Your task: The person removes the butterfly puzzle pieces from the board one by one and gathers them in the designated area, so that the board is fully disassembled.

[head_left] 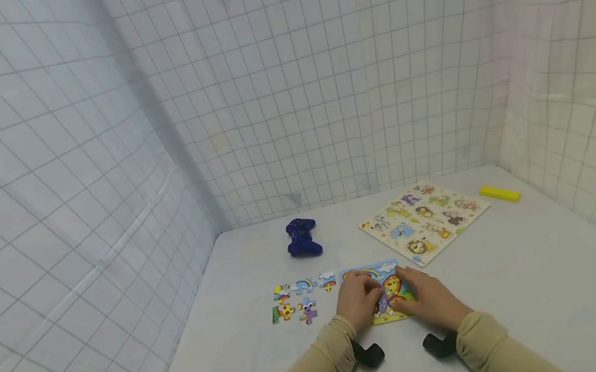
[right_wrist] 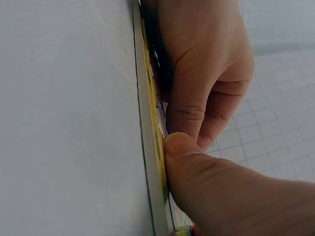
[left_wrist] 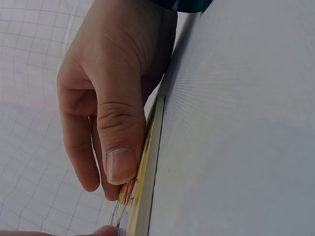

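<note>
Puzzle pieces (head_left: 304,286) in bright colours, five small flat ones with knobs and gaps, lie on the white counter (head_left: 244,356). They sit in two rows, just left of a flat puzzle board (head_left: 384,321) with a yellow bottom rim and a blue top rim. Maybe they are spread apart, picture side up, so each one is easy to see and easy to pick up.

The puzzle board lies flat right in front, where both hands can get to it. It shows a rainbow (head_left: 370,273) and a yellow animal (head_left: 392,286). The left hand (head_left: 357,298) is on the board's left side with its fingers bent down, by a purple part of the picture (head_left: 385,306). I cannot tell if it pinches a piece or just pushes on one, as the hand hides the spot. The right hand (head_left: 431,298) is at the board's right side, with its fingers reaching out loosely and its thumb (head_left: 403,307) over the picture. It seems to steady the board, so that it does not slide.

Farther back are a dark blue game controller (head_left: 302,237), a big cream board (head_left: 383,245) with animal pictures and a long yellow bar (head_left: 500,194). No hand touches them; they look set back to leave room for the hands.
</note>
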`<state>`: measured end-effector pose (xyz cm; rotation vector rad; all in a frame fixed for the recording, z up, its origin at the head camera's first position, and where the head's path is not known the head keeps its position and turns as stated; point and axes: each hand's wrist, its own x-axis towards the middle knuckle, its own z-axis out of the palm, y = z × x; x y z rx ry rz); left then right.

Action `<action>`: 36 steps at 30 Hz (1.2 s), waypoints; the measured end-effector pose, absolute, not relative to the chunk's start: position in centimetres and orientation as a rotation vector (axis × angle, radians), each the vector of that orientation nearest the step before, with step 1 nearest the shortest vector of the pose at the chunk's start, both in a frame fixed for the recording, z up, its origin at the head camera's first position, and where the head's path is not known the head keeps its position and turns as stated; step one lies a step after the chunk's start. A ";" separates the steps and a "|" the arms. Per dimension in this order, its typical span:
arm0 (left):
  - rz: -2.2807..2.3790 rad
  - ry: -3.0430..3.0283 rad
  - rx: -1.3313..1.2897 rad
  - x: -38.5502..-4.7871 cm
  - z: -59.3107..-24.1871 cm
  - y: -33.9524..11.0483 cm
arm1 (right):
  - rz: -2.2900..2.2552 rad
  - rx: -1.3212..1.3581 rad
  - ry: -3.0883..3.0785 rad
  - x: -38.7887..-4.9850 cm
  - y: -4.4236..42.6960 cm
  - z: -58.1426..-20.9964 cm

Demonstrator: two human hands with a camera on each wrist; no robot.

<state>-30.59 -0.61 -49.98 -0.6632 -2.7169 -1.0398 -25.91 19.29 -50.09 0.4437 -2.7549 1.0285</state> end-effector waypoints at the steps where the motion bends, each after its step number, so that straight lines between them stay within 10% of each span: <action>1: -1.034 -2.723 -0.655 -30.6 -50.0 -0.6 | 1.027 0.445 -2.755 -25.9 19.3 -50.1; 36: -1.292 -2.558 -0.729 -30.0 -49.5 -2.1 | 1.056 0.410 -2.789 -26.2 19.3 -50.2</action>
